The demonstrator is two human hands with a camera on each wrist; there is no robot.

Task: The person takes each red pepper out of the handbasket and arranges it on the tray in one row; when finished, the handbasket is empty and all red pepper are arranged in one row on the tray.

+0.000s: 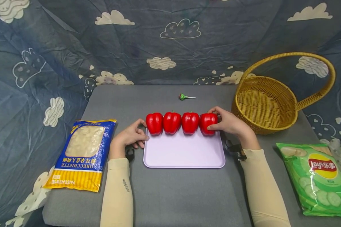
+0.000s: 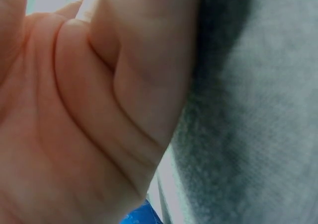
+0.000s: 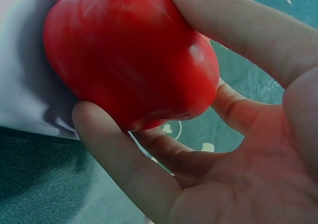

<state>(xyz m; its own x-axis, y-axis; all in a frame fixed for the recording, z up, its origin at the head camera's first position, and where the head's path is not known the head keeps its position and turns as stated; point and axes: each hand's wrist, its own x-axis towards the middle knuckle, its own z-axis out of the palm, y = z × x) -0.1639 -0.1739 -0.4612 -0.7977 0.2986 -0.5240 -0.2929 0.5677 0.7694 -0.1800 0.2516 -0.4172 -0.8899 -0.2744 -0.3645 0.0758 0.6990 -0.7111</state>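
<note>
Several red bell peppers stand in a row along the far side of a pale lilac tray (image 1: 184,153). My right hand (image 1: 230,123) holds the rightmost bell pepper (image 1: 208,121), thumb on its near side and fingers behind it. In the right wrist view, fingers and thumb surround that bell pepper (image 3: 129,55) just at the tray. My left hand (image 1: 132,135) grips the tray's left rim, its thumb on the edge beside the leftmost bell pepper (image 1: 154,123). The left wrist view shows mostly the palm (image 2: 74,124) and bent fingers; their tips are hidden.
A wicker basket (image 1: 264,124) with a tall handle stands at the back right. Behind the peppers lies a green-wrapped lollipop (image 1: 182,96). On the left is a blue and yellow pasta bag (image 1: 83,154), on the right a green chip bag (image 1: 318,179). Cloud-patterned cloth (image 1: 147,41) hangs behind the grey table.
</note>
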